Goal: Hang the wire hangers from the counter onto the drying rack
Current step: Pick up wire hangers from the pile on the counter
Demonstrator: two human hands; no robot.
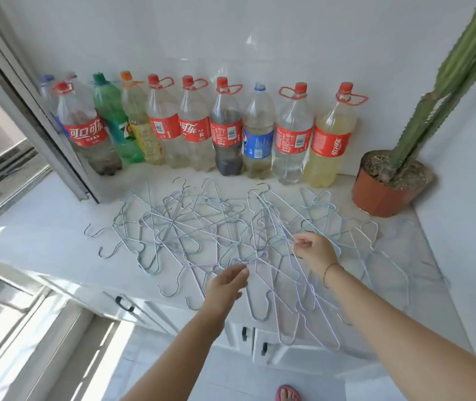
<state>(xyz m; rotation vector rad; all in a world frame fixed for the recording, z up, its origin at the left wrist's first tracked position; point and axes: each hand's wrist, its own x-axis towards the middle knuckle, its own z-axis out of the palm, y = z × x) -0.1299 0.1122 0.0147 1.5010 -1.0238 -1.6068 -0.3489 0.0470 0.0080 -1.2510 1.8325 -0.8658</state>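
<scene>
A tangled heap of thin wire hangers (190, 227), pale blue, grey and lilac, is spread over the white counter (43, 244). My right hand (314, 250) is closed on a few hangers at their necks, and those hangers (297, 302) hang down past the counter's front edge. My left hand (228, 285) reaches in just below and left of it, its fingertips pinched at a lilac hanger wire (216, 266) near the front of the heap. No drying rack is in view.
A row of large plastic drink bottles (228, 131) lines the back wall. A potted cactus (390, 180) stands at the back right corner. An open window frame (28, 117) is at the left. Cabinet doors with dark handles (244, 334) sit under the counter.
</scene>
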